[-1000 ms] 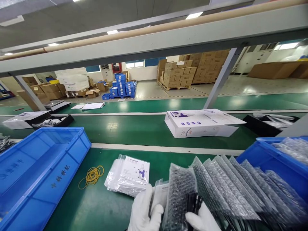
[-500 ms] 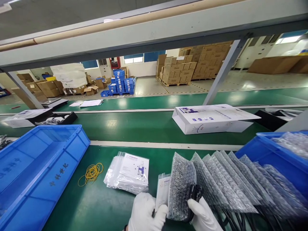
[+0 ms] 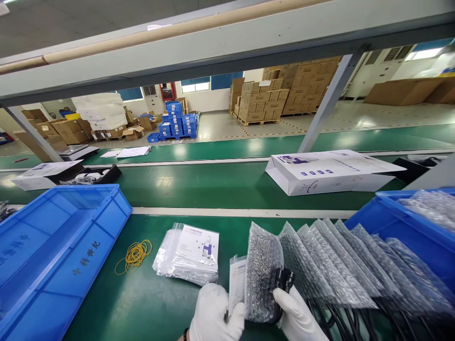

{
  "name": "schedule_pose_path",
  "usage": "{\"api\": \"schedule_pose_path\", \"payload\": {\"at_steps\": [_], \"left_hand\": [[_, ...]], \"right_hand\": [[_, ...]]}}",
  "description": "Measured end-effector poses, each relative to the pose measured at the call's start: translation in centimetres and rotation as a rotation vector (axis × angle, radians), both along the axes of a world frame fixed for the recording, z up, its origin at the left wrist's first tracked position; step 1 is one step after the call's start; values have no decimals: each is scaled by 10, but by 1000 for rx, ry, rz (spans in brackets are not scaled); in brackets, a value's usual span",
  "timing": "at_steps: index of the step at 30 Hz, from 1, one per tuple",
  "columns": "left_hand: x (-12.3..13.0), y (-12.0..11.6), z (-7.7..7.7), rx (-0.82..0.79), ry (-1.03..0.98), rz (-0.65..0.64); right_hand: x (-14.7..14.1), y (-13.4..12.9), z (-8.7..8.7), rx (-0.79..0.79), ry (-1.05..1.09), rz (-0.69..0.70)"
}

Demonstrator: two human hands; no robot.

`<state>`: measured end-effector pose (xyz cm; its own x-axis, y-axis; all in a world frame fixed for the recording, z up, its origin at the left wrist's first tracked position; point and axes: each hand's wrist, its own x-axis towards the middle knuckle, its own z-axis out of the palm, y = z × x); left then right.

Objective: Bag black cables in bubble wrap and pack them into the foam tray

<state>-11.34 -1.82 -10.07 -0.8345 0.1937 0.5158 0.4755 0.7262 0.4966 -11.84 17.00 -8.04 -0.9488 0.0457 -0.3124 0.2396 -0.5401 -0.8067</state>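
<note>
My left hand (image 3: 216, 312), in a white glove, pinches a slim booklet in a clear plastic bag (image 3: 237, 279). Against the booklet's right side stands a bubble-wrap pouch (image 3: 263, 272), upright. My right hand (image 3: 297, 312), gloved too, grips a black cable with a plug end (image 3: 284, 279) at the pouch's right edge. Whether the cable runs into that pouch is hidden. To the right leans a row of several more bubble-wrap pouches (image 3: 327, 265), black cables (image 3: 351, 317) sticking out below. Left of my hands lies a stack of bagged booklets (image 3: 197, 253).
Yellow rubber bands (image 3: 134, 255) lie beside a blue bin (image 3: 106, 227) on the left. Another blue bin (image 3: 369, 213) at right holds bubble wrap. Beyond the ledge, a white printed box (image 3: 330, 173) and an open box (image 3: 46, 175) sit on the green belt (image 3: 195, 184). A grey beam (image 3: 213, 52) crosses overhead.
The white boxes on the belt have shifted to the right. My right hand, the cable and the pouch have moved slightly left, closer to my left hand. Both grips stay the same.
</note>
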Motion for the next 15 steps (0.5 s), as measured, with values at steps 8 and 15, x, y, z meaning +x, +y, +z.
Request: {"api": "schedule_pose_path", "payload": {"at_steps": [8,15], "left_hand": [[-4,6,-15,98,21,-17],[-4,8,-16,129,91,-30]], "right_hand": [[0,-5,12,-63,11,-56],[1,-8,19,-89,-12,-45]]}}
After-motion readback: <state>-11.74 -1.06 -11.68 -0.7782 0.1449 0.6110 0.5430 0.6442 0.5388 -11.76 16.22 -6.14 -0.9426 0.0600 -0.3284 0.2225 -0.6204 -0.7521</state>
